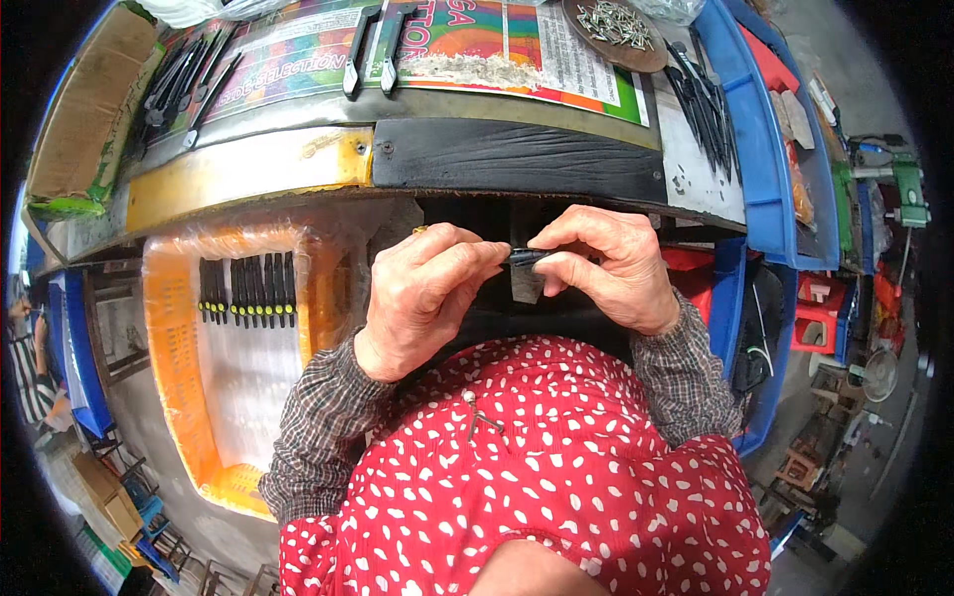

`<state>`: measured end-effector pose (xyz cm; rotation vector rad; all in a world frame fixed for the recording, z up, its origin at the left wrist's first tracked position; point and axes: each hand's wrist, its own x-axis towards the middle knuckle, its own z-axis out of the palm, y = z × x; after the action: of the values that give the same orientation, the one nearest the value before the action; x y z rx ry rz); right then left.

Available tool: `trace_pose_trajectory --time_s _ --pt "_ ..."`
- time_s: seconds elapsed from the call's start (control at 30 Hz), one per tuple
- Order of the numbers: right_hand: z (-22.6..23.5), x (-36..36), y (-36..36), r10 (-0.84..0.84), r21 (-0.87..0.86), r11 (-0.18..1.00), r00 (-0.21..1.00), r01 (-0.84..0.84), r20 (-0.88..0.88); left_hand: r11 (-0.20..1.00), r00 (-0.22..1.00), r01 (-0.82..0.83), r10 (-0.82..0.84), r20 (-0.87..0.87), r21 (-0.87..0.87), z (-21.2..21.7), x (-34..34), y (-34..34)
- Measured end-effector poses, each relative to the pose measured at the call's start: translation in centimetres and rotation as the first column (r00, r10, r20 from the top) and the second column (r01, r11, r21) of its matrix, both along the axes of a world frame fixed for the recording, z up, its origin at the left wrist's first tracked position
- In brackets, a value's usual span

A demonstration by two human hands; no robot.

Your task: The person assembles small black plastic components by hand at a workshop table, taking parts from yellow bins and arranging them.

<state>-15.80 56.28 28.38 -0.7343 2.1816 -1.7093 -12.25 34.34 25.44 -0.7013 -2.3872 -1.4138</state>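
Your left hand (pixel 425 286) and right hand (pixel 618 266) each have their grip pinched on the slim black part (pixel 527 256), just in front of the worktop's (pixel 517 154) near edge. Line both ends up straight and press evenly; a tilted push could make it slip.

At the centre of the frame, the left hand (pixel 422 293) and right hand (pixel 618 268) pinch a small black part (pixel 525 257) between their fingers, just in front of the table (pixel 517 149). At left, an orange basket (pixel 179 397) lined with clear plastic holds a row of black pieces (pixel 248 288) with yellow dots. Along the top lie two long black strips (pixel 360 50) and a round dish (pixel 641 58) of metal pins (pixel 613 24). Black rods (pixel 699 104) rest at upper right, beside a blue bin (pixel 763 199).
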Motion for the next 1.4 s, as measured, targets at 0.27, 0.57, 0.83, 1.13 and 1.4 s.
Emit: trace_pose_trajectory --time_s 0.27,0.57,0.83,1.13,1.4 --pt "0.2 -0.4 0.1 0.036 0.079 0.996 0.998 -0.032 -0.054 1.0 1.0 0.006 -0.006 -0.002 0.003 -0.1 -0.1 0.1" --pt "-0.5 -0.1 -0.5 0.021 0.098 0.995 0.981 -0.002 -0.191 0.998 0.999 -0.045 0.045 0.009 0.054 -0.6 0.1 0.3" --pt "-0.1 -0.3 0.0 0.091 0.136 0.988 0.99 -0.075 -0.112 1.0 1.0 -0.025 0.025 -0.017 0.018 -0.8 0.5 0.3" --pt "-0.1 0.2 0.1 0.083 0.133 0.989 0.988 -0.065 -0.133 0.999 0.998 -0.051 0.05 -0.049 -0.019 -0.7 1.1 0.5" --pt "-0.2 0.2 0.2 0.087 0.141 0.988 0.988 -0.069 -0.124 0.999 0.997 -0.048 0.046 -0.069 -0.026 -1.0 1.0 0.5"
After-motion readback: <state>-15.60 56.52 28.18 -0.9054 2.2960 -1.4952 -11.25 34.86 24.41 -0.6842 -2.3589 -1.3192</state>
